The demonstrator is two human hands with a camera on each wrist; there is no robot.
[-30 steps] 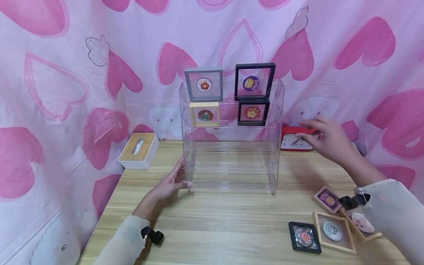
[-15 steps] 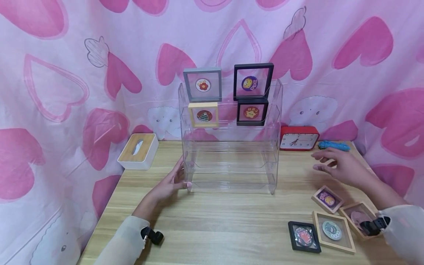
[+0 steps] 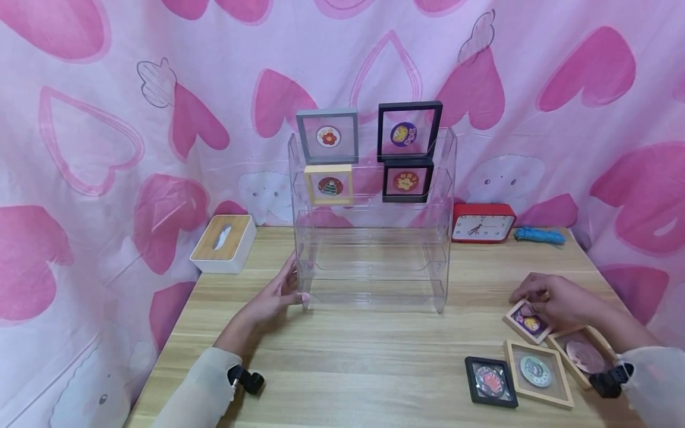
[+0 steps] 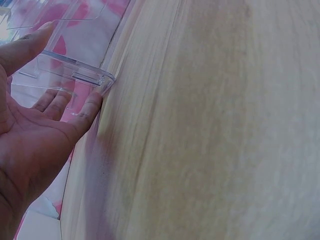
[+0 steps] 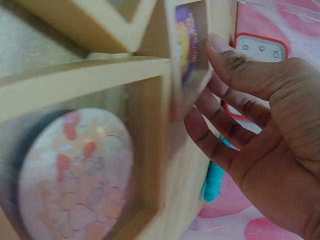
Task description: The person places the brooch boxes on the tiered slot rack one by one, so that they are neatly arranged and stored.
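A clear acrylic display rack with stepped tiers stands upright on the table. My left hand holds its lower left side, thumb at the front and fingers along the side; the left wrist view shows the rack's edge between thumb and fingers. At the right, my right hand pinches a small wooden frame with a purple bear badge, thumb on its face and fingers at its far edge. Close by lie a wooden frame with a pink badge, a larger wooden frame and a black frame.
On the upper tiers stand a grey frame, a large black frame, a cream frame and a small black frame. A tissue box sits left; a red clock and blue string bundle are back right.
My right hand has come down from in front of the clock to the small wooden frame and taken hold of it. The left hand stays at the rack.
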